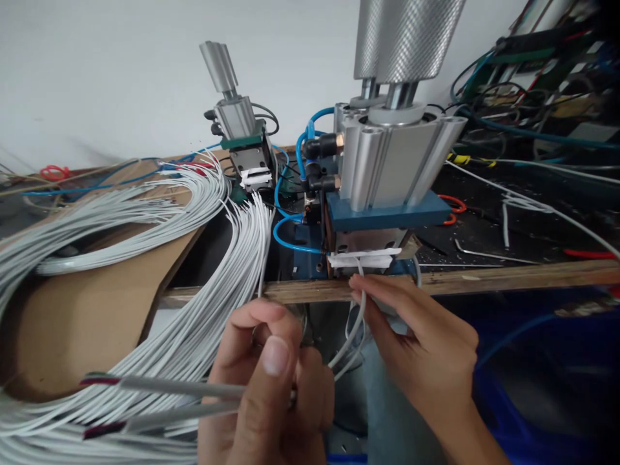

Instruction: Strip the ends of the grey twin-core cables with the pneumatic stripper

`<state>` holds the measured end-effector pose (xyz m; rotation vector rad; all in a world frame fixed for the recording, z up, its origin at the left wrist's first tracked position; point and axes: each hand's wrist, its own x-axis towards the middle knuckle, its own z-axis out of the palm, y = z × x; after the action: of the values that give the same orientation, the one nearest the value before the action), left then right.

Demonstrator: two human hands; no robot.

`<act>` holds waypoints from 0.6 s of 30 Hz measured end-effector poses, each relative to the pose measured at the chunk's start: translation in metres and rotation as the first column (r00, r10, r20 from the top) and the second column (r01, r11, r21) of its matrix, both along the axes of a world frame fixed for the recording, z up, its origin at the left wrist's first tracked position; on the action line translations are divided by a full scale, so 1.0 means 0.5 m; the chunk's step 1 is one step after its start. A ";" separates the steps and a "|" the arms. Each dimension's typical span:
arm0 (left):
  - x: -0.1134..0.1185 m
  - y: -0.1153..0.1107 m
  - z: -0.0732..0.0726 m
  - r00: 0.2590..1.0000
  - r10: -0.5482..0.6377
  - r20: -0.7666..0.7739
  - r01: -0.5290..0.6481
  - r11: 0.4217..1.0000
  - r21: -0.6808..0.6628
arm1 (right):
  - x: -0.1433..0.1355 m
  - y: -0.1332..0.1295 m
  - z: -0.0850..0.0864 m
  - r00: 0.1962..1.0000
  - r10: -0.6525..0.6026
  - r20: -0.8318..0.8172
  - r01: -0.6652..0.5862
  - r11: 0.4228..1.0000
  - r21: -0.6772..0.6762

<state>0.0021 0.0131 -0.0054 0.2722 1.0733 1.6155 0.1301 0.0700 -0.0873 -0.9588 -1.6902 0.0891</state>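
Note:
In front of the near pneumatic wire-stripping machine (387, 174), my right hand (421, 342) pinches a grey-white cable (359, 313) between thumb and fingertips. The cable's upper end reaches the slot between white taped strips (363, 258) at the machine's front. Lower left of it, my left hand (271, 387) is closed around grey cables (179, 391). Two of their ends stick out to the left, with dark red and green inner wires showing past the grey jacket. The left fingers partly hide how the held cables run.
A thick bundle of white cables (213, 303) spreads over cardboard (87, 323) at the left. A second, smaller machine (237, 123) stands behind. Blue air hoses (278, 213) run between them. A wooden table edge (465, 281) crosses below, and a hex key (489, 253) lies right.

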 end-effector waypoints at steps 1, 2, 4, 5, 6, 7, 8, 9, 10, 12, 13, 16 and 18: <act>0.003 0.000 0.000 1.000 0.002 0.000 -0.002 1.000 0.010 | 0.000 0.002 0.001 1.000 0.007 0.002 -0.007 1.000 -0.008; 0.005 0.000 0.000 1.000 0.004 -0.003 -0.004 1.000 0.019 | 0.000 0.003 0.001 1.000 0.010 0.006 -0.010 1.000 -0.015; 0.009 0.001 -0.003 1.000 0.007 -0.019 -0.006 0.999 0.032 | 0.001 0.005 0.001 1.000 0.006 0.016 -0.006 1.000 -0.016; 0.011 0.002 -0.005 1.000 0.005 -0.028 -0.004 0.999 0.037 | 0.001 0.006 0.001 1.000 0.001 0.016 -0.001 1.000 -0.013; 0.012 0.002 -0.005 0.999 0.002 -0.033 -0.001 0.999 0.041 | 0.001 0.007 0.002 1.000 -0.004 0.018 0.004 1.000 -0.011; 0.013 0.003 -0.005 0.999 -0.002 -0.034 0.003 0.999 0.045 | 0.000 0.008 0.003 1.000 -0.009 0.021 0.009 1.000 -0.010; 0.014 0.003 -0.004 1.000 -0.004 -0.031 0.005 0.999 0.045 | 0.000 0.008 0.004 1.000 -0.013 0.026 0.013 1.000 -0.009; 0.015 0.003 -0.002 1.000 -0.004 -0.024 0.005 0.999 0.043 | -0.001 0.009 0.006 0.999 -0.016 0.032 0.016 1.000 -0.008; 0.016 0.003 -0.001 1.000 -0.002 -0.017 0.003 0.999 0.038 | -0.001 0.009 0.007 0.999 -0.019 0.036 0.019 1.000 -0.008; 0.018 0.001 0.003 1.000 0.003 -0.013 -0.003 1.000 0.026 | -0.002 0.009 0.011 0.999 -0.020 0.040 0.020 1.000 -0.001; 0.019 0.000 0.005 1.000 0.005 -0.015 -0.005 1.000 0.023 | -0.003 0.009 0.012 0.999 -0.020 0.041 0.020 1.000 0.002; 0.021 -0.004 0.005 0.999 0.011 -0.038 -0.010 1.000 0.029 | -0.003 0.008 0.016 0.998 -0.033 0.058 0.033 0.999 0.011; 0.020 -0.005 0.004 0.999 0.005 -0.049 -0.003 0.999 0.043 | -0.003 0.008 0.018 0.997 -0.043 0.071 0.042 0.999 0.008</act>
<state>0.0121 0.0104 -0.0035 0.3399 1.0782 1.6443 0.1283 0.0741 -0.0785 -1.0034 -1.7336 0.0216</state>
